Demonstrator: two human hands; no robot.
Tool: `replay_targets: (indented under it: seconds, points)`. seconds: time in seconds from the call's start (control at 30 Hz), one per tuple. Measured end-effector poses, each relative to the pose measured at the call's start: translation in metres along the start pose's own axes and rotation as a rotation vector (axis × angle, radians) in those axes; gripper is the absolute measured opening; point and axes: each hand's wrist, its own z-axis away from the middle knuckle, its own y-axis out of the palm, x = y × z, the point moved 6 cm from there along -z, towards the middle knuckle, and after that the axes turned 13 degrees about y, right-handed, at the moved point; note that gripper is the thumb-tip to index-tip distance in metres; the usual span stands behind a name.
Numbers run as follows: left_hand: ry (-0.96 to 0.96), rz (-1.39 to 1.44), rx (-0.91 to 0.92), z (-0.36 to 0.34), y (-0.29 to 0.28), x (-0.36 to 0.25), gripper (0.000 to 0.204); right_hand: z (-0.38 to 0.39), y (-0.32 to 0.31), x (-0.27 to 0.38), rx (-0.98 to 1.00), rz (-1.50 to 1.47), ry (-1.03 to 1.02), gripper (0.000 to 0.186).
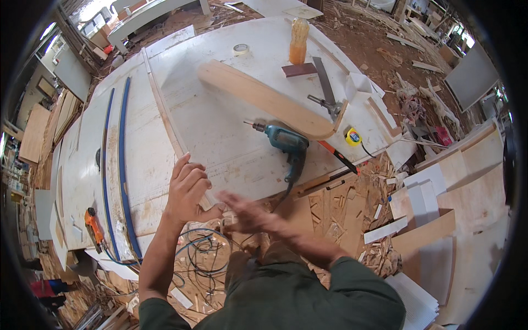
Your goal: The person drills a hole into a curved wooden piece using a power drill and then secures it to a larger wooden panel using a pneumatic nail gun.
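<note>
My left hand (188,191) is over the near end of a long thin wooden strip (163,113) on the white worktable (220,159). Its fingers are loosely bent and its thumb stands apart, with nothing visible between them. To its right, my right hand (246,213) is at the table's near edge, smeared by motion. Whether it touches anything cannot be made out. A teal corded drill (287,144) lies on its side beyond my hands, its bit pointing left. Behind the drill lies a long board (264,98) with rounded ends.
At right are a yellow tape measure (353,135), a red-and-black handsaw or similar tool (338,157), a combination square (328,103) and a bottle of orange liquid (298,41). Masking tape (241,49) lies farther back. Blue-edged strips (124,165) and an orange tool (93,228) lie left. Cables (206,253) cover scrap-strewn ground.
</note>
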Motion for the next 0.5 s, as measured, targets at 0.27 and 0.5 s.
replay_targets:
  seconds: [0.27,0.5]
  points:
    - [0.04,0.042,-0.007,-0.005,-0.003,0.045,0.038,-0.105,-0.251,-0.184,-0.476,0.511,0.78,0.095]
    - [-0.012,0.071,0.011,0.017,-0.019,0.059,0.035,-0.197,-0.21,-0.227,-0.213,0.712,0.86,0.117]
